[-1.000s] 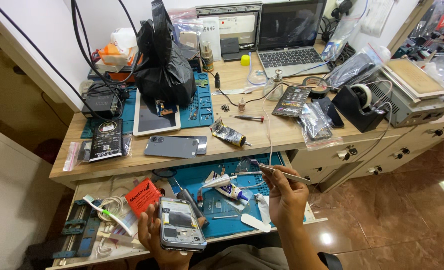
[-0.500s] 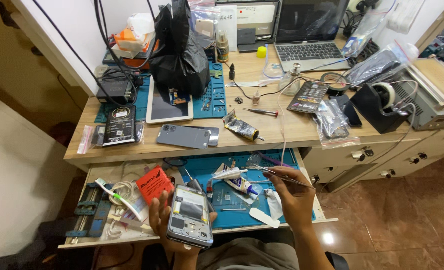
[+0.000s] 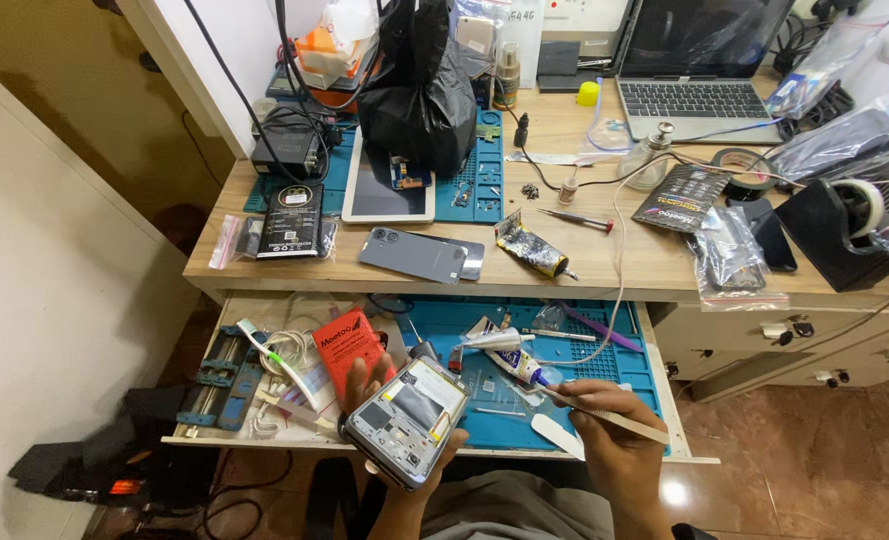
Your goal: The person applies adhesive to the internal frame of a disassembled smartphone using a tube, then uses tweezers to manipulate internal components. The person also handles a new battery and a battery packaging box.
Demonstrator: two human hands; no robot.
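We hold the opened phone [image 3: 405,421] in our left hand [image 3: 384,440], fingers wrapped round its edges, back open and facing up, over the near edge of the pulled-out drawer [image 3: 294,440]. Our right hand [image 3: 609,440] pinches a thin pale pry tool [image 3: 604,414], just right of the phone, above the blue mat [image 3: 564,365]; a glue tube [image 3: 509,355] lies just beyond
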